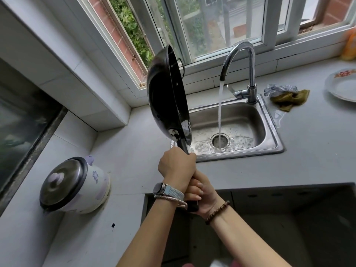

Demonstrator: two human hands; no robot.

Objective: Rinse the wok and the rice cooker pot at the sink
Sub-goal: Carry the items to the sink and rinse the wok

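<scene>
Water point(220, 112) runs in a steady stream from the tap point(248, 60) into the sink point(269, 135), landing on the drain point(219, 141). Both hands grip the handle of the wok point(165, 97): the left hand point(178, 166) is wrapped tight around it higher up, near the bowl, and the right hand point(202, 193) is closed around its end, just below and partly behind the left. The wok is held up on edge, nearly vertical, above the sink's left rim, its dark inside facing right toward the stream but apart from it. A watch point(165, 189) sits on the left wrist and a bead bracelet point(217, 211) on the right. The rice cooker point(77, 185) stands on the counter point(134, 132) well left of the sink, lid on; its pot is hidden inside. Right of the tap lies a crumpled cloth point(287, 97) with a small puddle beside it, and farther right a plate point(342, 85) at the picture's edge.
</scene>
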